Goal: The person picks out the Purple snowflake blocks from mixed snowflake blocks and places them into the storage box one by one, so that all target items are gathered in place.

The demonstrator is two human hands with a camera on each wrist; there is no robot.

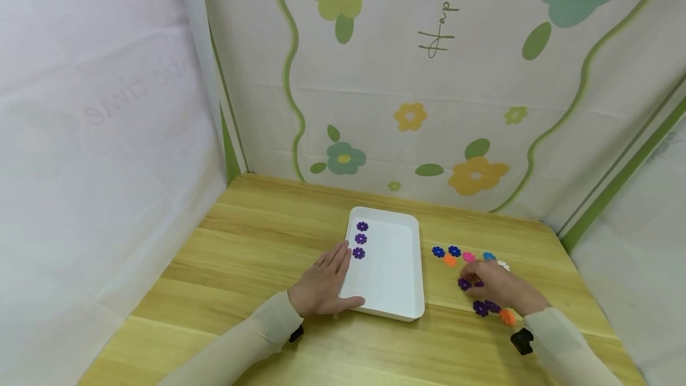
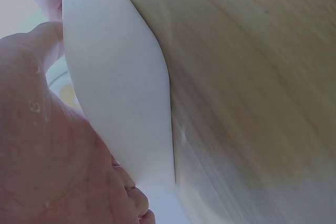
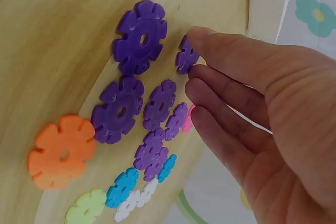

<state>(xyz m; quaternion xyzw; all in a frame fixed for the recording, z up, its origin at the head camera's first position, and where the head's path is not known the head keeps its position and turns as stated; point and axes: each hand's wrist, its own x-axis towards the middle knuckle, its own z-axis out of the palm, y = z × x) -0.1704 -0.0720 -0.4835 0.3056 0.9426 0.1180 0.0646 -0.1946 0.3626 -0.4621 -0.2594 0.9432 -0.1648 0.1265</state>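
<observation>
My left hand [image 1: 321,282] lies with straight fingers along the left rim of a white tray [image 1: 383,279], its thumb at the near corner. Close up in the left wrist view, the palm leans on the tray's outer wall [image 2: 121,77]. Inside the tray, three purple flower-shaped discs [image 1: 361,239] form a column on the left. To the tray's right, my right hand [image 1: 504,286] has thumb and fingertips at opposite edges of a purple flower disc [image 3: 185,56], pinching it. Nearer purple discs [image 3: 140,38] lie flat on the table beside that hand.
Around the right hand are scattered more flower discs: dark blue [image 1: 438,252], pink [image 1: 468,257], white [image 1: 503,265] and orange [image 1: 507,316]. A pale green disc [image 3: 85,208] shows in the right wrist view. Printed cloth [image 1: 375,76] walls the wooden table [image 1: 257,225] at back and sides.
</observation>
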